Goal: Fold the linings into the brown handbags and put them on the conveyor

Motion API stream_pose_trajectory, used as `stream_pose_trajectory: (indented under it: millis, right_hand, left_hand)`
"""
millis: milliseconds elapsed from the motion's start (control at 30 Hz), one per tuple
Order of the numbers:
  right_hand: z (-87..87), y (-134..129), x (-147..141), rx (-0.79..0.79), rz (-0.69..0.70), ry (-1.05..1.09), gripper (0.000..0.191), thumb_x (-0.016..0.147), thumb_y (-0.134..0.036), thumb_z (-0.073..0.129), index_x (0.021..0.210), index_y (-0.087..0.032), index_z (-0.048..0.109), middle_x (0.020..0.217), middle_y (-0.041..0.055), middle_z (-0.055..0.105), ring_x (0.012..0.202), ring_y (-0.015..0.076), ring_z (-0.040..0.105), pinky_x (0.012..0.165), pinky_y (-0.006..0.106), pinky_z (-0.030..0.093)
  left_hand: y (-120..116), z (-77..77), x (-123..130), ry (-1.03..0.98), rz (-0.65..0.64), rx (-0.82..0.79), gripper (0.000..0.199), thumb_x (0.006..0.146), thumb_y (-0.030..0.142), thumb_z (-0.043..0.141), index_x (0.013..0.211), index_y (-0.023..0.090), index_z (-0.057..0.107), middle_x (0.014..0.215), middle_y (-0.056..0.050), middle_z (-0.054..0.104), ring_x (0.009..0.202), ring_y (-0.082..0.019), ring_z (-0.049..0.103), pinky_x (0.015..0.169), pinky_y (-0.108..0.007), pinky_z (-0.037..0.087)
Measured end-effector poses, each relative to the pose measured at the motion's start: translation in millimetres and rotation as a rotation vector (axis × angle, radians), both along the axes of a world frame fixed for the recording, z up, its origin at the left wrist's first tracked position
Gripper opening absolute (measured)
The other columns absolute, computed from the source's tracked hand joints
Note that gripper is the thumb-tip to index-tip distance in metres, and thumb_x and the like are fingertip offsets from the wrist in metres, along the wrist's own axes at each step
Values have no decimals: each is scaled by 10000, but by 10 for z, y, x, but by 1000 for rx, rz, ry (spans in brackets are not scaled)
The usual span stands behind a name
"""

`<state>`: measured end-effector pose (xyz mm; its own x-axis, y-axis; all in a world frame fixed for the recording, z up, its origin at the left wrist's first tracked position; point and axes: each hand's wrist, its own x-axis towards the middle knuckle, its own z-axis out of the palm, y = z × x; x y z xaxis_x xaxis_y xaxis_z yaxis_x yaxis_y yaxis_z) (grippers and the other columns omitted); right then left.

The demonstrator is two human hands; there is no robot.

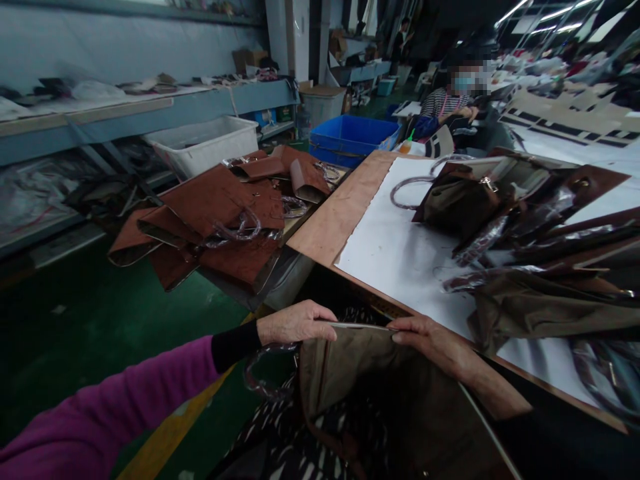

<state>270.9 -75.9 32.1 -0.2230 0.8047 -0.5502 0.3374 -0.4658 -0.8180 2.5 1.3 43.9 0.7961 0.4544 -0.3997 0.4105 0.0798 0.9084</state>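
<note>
Beside the near edge of the worktop (330,227), a brown bag (345,363) is held up by its pale rim (363,327), the left hand (297,323) and right hand (440,343) each pinching it, thumb and fingers brought together, with a bare stretch between them. Good handling here probably means a light, even grip, that stretch kept straight rather than puckered, and the handle loop (249,377) clear of the fingers.

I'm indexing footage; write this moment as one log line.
left hand: holds bag rim; right hand: holds same rim; bag: open, olive lining showing; brown bags: piled nearby
</note>
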Motion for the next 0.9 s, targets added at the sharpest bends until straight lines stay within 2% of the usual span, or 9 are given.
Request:
stream_pose_trajectory:
  millis: [100,200,333,400,467,600,667,767,900]
  right_hand:
    - [53,-15,-17,18,-5,-13,206,696,-319,549,783,-158,644,717,13,662,677,164,577,670,261,424]
    - [57,-13,-22,28,22,-33,206,708,-314,540,773,-151,647,701,15,658,661,164,571,650,261,420]
    - [14,-9,-8,41,34,-34,216,725,-300,522,804,-146,650,731,21,665,683,167,580,662,260,428]
    - [-5,-10,-4,66,50,-55,219,734,-291,511,815,-146,654,740,20,665,691,166,579,665,257,427]
    - [-16,-7,-6,84,64,-79,224,739,-288,503,827,-150,657,745,17,665,692,164,577,666,254,425]
    - [-22,2,-11,119,72,-115,212,726,-276,514,817,-153,661,717,7,651,663,154,558,638,244,412]
    - [-15,-4,-9,130,80,-93,197,722,-264,517,793,-151,662,697,4,641,646,148,546,617,239,399]
    - [9,-20,-6,118,68,-77,183,719,-263,523,766,-157,664,681,3,631,629,143,532,589,233,383]
    - [36,-15,-7,84,39,-20,165,698,-255,538,742,-150,657,619,-7,596,567,121,487,560,228,357]
  left_hand:
    - [25,24,19,17,-31,120,280,780,337,508,891,125,651,735,16,586,692,-127,499,598,-183,350]
    - [37,73,51,31,-37,185,256,772,279,511,930,126,643,804,-1,600,745,-142,517,644,-194,373]
    - [-30,129,126,6,27,516,237,699,163,561,929,143,614,894,-24,593,824,-159,523,746,-223,380]
    - [-100,138,180,79,18,658,253,710,124,516,948,166,592,893,-35,599,826,-173,534,742,-246,378]
    - [-176,132,246,210,-8,734,322,716,89,459,1008,180,558,883,-55,610,823,-199,553,723,-274,380]
    - [-267,100,383,350,-84,775,435,652,53,427,1058,186,505,899,-72,611,837,-233,568,704,-295,393]
    - [-272,89,423,317,-95,762,433,632,53,414,1028,200,509,924,-52,609,861,-219,566,722,-288,399]
    - [-253,89,445,247,-34,721,418,625,59,411,995,214,530,944,-12,612,868,-182,560,763,-267,396]
    - [-215,91,474,175,20,670,243,734,252,509,951,194,602,898,-11,628,796,-166,558,714,-244,404]
